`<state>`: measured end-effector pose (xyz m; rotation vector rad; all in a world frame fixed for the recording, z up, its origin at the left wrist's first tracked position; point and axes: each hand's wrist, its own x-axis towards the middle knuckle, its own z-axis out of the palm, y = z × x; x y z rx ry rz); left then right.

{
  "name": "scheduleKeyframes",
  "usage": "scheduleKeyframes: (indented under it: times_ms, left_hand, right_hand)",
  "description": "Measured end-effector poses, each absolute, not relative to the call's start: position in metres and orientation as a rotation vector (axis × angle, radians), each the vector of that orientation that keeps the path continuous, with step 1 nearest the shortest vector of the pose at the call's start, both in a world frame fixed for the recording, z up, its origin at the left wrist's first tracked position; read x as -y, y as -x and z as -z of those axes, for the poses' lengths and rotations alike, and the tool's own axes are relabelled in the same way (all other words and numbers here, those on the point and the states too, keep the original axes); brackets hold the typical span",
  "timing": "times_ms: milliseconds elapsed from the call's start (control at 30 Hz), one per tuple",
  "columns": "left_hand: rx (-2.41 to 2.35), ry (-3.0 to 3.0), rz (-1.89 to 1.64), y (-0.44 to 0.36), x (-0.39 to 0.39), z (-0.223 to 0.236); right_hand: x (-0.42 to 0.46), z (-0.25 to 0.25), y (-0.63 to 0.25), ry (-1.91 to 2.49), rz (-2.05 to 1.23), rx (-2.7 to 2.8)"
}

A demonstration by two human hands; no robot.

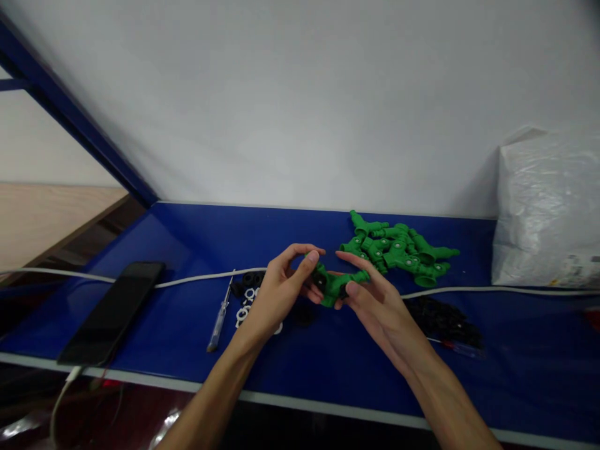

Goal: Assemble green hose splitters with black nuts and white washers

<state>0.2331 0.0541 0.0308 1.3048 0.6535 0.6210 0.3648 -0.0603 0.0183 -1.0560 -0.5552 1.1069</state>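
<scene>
Holding of a single green fitting [332,290] by both hands is observed above the blue tabletop [328,372], in front of and to the left of the pile of green fittings [397,250], taken here as reference. Its left end is pinched by the fingers of the left hand [280,290]; its right side is gripped by the fingers of the right hand [380,299], the index finger being extended clear. Black parts are seen on the held piece.

Left of the pile, white rings [242,314] and black rings [248,279] are noted, partly hidden by the left hand; beyond them are placed a clear-handled screwdriver [218,325] and, farther left, a dark phone [112,315]. In front of the pile, slightly right, a heap of black parts [443,317] is recorded. Right of the pile, a plastic-wrapped package [546,212] is found.
</scene>
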Motion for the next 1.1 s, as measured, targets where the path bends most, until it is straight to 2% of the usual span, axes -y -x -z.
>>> scheduleKeyframes:
  times_ms: [233,367,500,567,833,1100]
  left_hand:
    - [-0.669,-1.364,-0.713,-0.220,-0.057,-0.037]
    - [-0.939,-1.555,-0.849,-0.169,-0.044,-0.039]
    - [-1.350,-1.881,-0.743,-0.113,-0.011,-0.024]
    - [-1.322,-2.070,-0.678,-0.100,0.006,-0.014]
    - [-1.406,-2.293,-0.613,-0.119,0.017,0.006]
    - [-1.320,-2.147,-0.636,-0.115,0.007,0.009]
  right_hand:
    - [0.060,-0.011,-0.369,1.082,-1.071,0.548]
    - [0.058,-0.010,-0.371,1.033,-1.058,0.517]
    - [0.058,-0.012,-0.371,1.001,-1.105,0.500]
    - [0.058,-0.013,-0.370,1.002,-1.123,0.517]
    - [0.062,-0.014,-0.366,1.050,-1.194,0.609]
    - [0.061,-0.013,-0.365,1.043,-1.222,0.672]
